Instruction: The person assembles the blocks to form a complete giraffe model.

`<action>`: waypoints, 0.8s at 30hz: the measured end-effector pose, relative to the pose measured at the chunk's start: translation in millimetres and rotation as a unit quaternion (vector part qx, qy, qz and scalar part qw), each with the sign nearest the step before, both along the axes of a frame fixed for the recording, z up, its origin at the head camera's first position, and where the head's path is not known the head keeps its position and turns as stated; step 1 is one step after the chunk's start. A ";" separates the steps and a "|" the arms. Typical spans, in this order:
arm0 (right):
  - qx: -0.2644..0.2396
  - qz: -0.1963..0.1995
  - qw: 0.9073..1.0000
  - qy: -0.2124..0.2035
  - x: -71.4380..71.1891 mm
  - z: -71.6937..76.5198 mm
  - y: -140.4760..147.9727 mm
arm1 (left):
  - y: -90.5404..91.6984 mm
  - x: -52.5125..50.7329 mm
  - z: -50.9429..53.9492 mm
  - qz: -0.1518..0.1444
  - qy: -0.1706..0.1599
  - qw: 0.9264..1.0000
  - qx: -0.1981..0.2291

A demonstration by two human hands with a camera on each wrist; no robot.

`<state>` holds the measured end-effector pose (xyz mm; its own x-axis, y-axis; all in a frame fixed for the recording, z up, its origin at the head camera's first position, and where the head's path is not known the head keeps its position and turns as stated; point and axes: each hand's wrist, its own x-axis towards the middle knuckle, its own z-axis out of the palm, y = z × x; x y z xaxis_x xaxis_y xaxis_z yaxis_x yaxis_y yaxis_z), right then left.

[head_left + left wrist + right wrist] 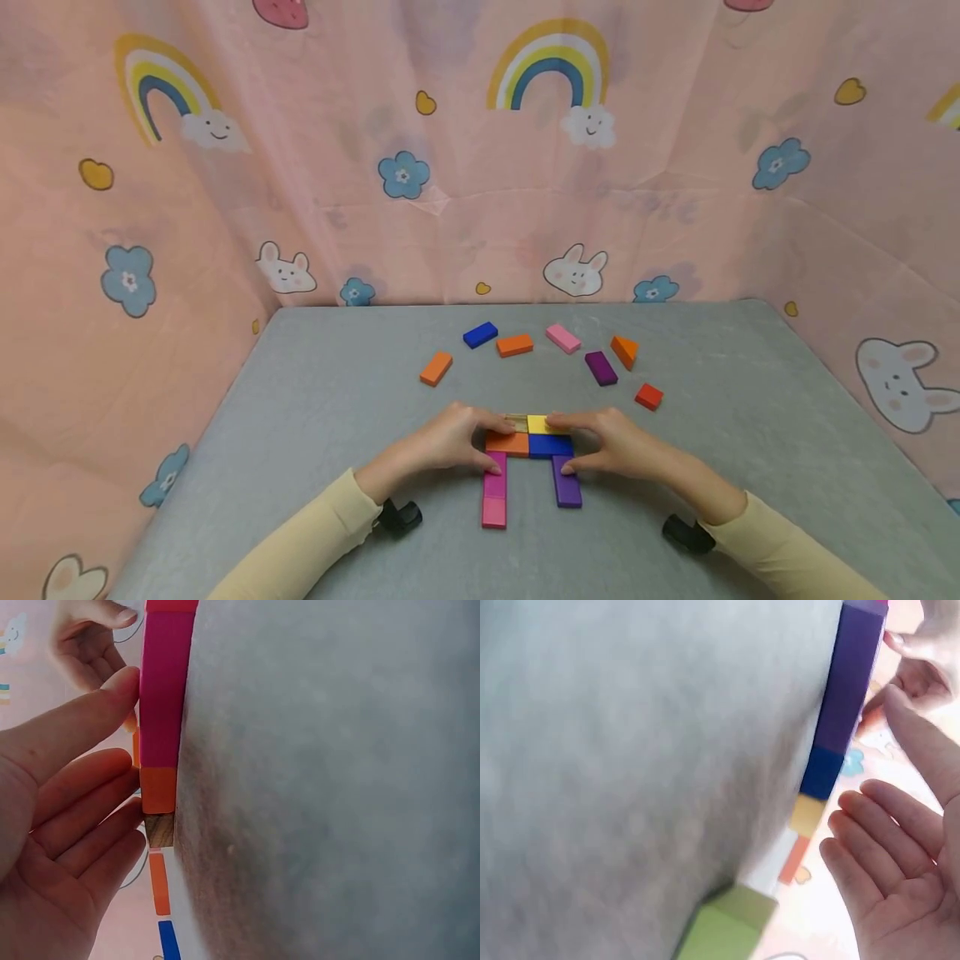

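Observation:
Several flat blocks lie together on the grey table. A wooden block (pixel 520 424) and a yellow block (pixel 537 425) form the back row, with an orange block (pixel 507 446) and a blue block (pixel 550 447) before them. At the left, a magenta block (pixel 494 482) and a pink block (pixel 493 513) run toward me; a purple block (pixel 567 490) does so at the right. My left hand (pixel 454 436) rests its thumb on the magenta block, its fingers by the wooden one. My right hand (pixel 617 443) has its thumb at the purple block and fingers over the yellow one.
Loose blocks lie behind: orange (pixel 437 368), blue (pixel 480 334), another orange (pixel 515 345), pink (pixel 563 337), dark purple (pixel 602 367), an orange triangle (pixel 624 352) and red (pixel 649 396). A green block (pixel 724 930) shows in the right wrist view. A patterned curtain (pixel 465 225) hangs behind.

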<state>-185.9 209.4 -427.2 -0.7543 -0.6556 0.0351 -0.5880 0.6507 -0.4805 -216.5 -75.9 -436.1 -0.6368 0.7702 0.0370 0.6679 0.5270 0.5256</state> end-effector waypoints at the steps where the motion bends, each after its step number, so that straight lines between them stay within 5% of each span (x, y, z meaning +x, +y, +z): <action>1: -0.006 -0.009 1.000 0.007 -0.1 0.9 1.4 | 0.0 0.0 0.1 0.001 0.001 1.000 -0.001; 11: -0.076 -0.050 0.993 0.070 8.6 7.6 38.4 | -0.2 1.7 0.9 0.005 0.004 1.000 0.000; 24: -0.028 -0.135 0.990 0.029 26.7 2.6 74.9 | -0.7 2.4 1.6 0.001 0.007 1.000 0.002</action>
